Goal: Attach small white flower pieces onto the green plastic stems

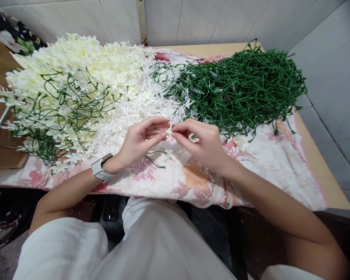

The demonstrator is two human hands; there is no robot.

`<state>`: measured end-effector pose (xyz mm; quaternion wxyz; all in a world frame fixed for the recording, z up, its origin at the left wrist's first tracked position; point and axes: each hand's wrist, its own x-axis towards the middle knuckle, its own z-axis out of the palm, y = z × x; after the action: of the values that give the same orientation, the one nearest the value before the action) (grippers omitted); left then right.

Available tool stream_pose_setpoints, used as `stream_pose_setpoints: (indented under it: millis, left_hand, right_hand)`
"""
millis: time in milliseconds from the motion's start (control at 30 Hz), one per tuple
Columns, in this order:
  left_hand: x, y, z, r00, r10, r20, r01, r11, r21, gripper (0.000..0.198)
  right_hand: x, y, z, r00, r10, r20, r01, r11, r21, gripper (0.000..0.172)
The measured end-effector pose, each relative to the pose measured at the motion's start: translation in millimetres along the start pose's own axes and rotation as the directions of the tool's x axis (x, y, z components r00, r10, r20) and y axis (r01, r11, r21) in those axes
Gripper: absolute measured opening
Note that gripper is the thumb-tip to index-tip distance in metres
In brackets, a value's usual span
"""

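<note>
Both hands meet above the front of the table, fingertips pinched on one small white artificial flower (169, 131). My left hand (144, 136), with a watch (102, 168) on its wrist, holds the flower from the left. From the right, my right hand (200, 142) grips it between thumb and forefinger. The fingertips partly hide the flower. Just below them a green plastic stem (156, 163) lies on the cloth. Behind the hands spreads a pile of thin white plastic pieces (140, 111).
A heap of cream-white artificial flowers (84, 58) fills the left, with green stems across it. At right rises a big pile of green plastic stems (242, 85). A floral cloth (280, 167) covers the table. A cardboard box (2, 77) stands far left; a tiled wall (198, 21) is behind.
</note>
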<state>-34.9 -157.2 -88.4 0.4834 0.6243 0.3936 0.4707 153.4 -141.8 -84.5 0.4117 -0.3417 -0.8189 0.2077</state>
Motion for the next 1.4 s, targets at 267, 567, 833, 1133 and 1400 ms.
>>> stream_pose_setpoints:
  millis: [267, 567, 833, 1133, 1400]
  left_hand:
    - [0, 6, -2.6, 0.967, 0.254, -0.017, -0.235, 0.916, 0.326, 0.01]
    - [1, 10, -5.2, 0.956, 0.285, 0.065, -0.284, 0.855, 0.434, 0.007]
    - [1, 10, -5.0, 0.977, 0.199, 0.078, -0.214, 0.897, 0.386, 0.01]
    - [-2, 10, -3.8, 0.952, 0.297, 0.075, -0.295, 0.82, 0.491, 0.008]
    - [1, 8, -2.2, 0.974, 0.225, 0.036, -0.216, 0.861, 0.46, 0.01]
  right_hand:
    - [0, -4, -3, 0.991, 0.132, 0.033, -0.136, 0.953, 0.269, 0.006]
    - [1, -6, -1, 0.953, 0.282, 0.11, -0.3, 0.834, 0.463, 0.002]
    - [1, -7, -2, 0.949, 0.293, 0.117, -0.314, 0.833, 0.456, 0.002]
    - [2, -7, -3, 0.963, 0.255, 0.083, -0.267, 0.878, 0.398, 0.003]
    - [0, -6, -3, 0.998, 0.06, 0.003, -0.06, 0.994, 0.088, 0.008]
